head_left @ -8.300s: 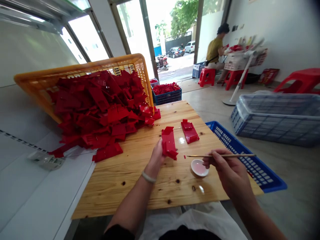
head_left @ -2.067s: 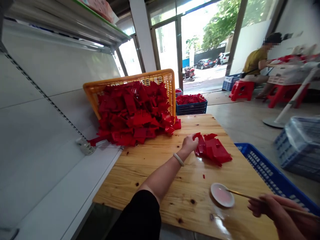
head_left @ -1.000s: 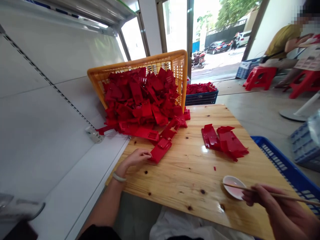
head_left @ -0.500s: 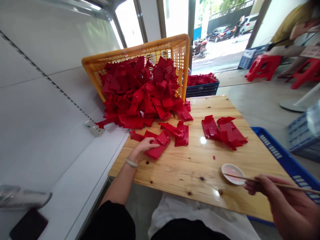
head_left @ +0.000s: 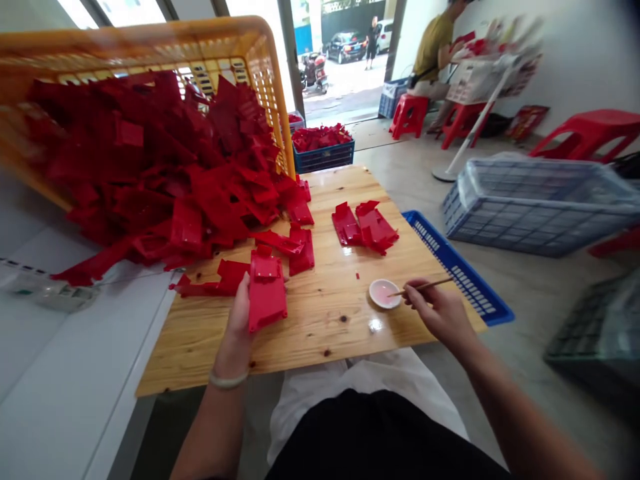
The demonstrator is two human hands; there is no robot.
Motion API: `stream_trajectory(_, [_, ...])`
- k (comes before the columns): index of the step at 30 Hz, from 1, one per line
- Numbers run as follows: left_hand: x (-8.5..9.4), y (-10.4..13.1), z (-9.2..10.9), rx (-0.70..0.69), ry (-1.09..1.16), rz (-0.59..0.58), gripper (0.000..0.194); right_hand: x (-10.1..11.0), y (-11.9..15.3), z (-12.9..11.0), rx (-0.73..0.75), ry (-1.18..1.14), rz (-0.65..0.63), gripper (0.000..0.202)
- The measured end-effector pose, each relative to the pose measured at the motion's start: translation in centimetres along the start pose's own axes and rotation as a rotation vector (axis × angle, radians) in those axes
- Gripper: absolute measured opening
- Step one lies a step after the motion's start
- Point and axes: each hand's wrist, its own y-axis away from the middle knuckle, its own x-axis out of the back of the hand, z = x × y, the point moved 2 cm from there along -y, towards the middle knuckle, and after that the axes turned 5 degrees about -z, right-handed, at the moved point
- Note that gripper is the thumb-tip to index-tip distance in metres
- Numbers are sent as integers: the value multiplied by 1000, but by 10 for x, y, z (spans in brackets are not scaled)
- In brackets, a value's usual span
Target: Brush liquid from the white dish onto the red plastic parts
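My left hand (head_left: pixel 239 313) is closed on the edge of a flat red plastic piece (head_left: pixel 267 300) with a raised block near its far end, held over the left of the wooden table (head_left: pixel 310 333). Between the fingers of my right hand (head_left: pixel 437 307) is a thin wooden stick (head_left: pixel 425 287). Its tip dips into a small white dish (head_left: pixel 384 293) of pale pink liquid. Beside my left hand lie other red pieces (head_left: pixel 225 277). A folded pair of red pieces (head_left: pixel 367 227) rests farther back on the table.
A tipped yellow crate (head_left: pixel 280 113) spills a heap of red pieces (head_left: pixel 200 173) at the left. A blue basket (head_left: pixel 465 287) stands beside the table's right edge. Beyond are a grey-blue crate (head_left: pixel 515 207), red stools (head_left: pixel 410 115) and a seated person (head_left: pixel 433 50).
My left hand has lifted the red piece off the table and turned it. The stick stays at the dish in my right hand. The view has swung right.
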Motion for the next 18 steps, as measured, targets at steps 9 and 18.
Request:
stream_trajectory(9, [-65, 13, -39, 51, 40, -15, 57, 0, 2, -4, 22, 38, 13, 60])
stream_trajectory(18, [-87, 28, -59, 105, -74, -70, 68, 2, 0, -5, -2, 35, 32, 70])
